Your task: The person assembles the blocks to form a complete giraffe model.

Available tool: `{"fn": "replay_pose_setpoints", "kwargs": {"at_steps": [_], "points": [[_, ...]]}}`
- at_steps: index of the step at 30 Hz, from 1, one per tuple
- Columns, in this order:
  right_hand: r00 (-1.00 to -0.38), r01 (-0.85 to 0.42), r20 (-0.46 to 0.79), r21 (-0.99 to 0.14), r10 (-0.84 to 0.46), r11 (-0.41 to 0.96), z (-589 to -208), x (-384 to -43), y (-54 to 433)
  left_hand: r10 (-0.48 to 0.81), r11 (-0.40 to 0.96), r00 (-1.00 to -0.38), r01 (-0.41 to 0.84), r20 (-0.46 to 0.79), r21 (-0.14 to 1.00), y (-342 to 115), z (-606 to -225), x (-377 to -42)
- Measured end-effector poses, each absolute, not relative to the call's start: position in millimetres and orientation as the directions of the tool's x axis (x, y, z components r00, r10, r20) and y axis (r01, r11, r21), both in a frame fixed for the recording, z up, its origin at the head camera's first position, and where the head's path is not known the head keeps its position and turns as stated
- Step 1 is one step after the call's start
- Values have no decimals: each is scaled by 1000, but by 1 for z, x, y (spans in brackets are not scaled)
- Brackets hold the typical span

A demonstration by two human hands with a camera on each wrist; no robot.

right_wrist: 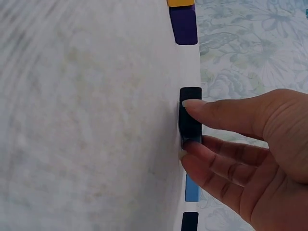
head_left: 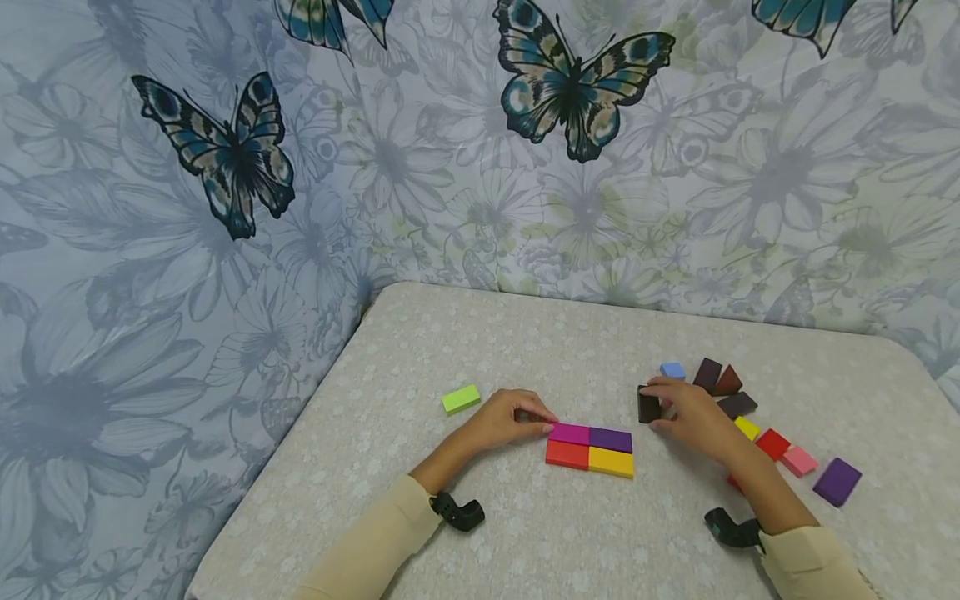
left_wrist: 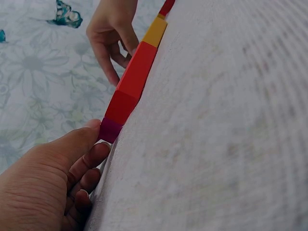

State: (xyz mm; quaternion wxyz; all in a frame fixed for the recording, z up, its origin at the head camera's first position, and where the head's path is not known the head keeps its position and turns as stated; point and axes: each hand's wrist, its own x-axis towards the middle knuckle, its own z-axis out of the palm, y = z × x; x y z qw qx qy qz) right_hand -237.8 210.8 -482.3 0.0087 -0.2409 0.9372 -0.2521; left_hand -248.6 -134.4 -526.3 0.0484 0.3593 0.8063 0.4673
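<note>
Four-sided and flat, a two-by-two group of blocks lies mid-table: magenta [head_left: 570,433], purple [head_left: 611,440], red [head_left: 567,454] and yellow-orange [head_left: 611,462]. At the magenta block's left end is my left hand [head_left: 501,419], its thumb and index fingertips pinching the corner; the left wrist view shows the thumb [left_wrist: 79,139] against that block. To the right of the group, my right hand [head_left: 693,417] grips a black block [head_left: 648,405] between thumb and fingers. The right wrist view has this black block [right_wrist: 190,113] upright between them.
A lime-green block [head_left: 461,399] lies left of the group. Behind and right of my right hand are a blue block [head_left: 672,370], dark blocks [head_left: 737,405], a brown triangular block [head_left: 727,381], a pink block [head_left: 798,461] and another purple block [head_left: 837,482]. The patterned wall [head_left: 465,225] borders the table.
</note>
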Motion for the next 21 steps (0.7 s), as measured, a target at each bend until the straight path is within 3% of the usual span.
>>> {"fn": "replay_pose_setpoints", "kwargs": {"at_steps": [21], "points": [[-922,-370,86,-474,-376,799,-477,-234,201,613,321,-756,503,229,802,-134,-528,-251]]}}
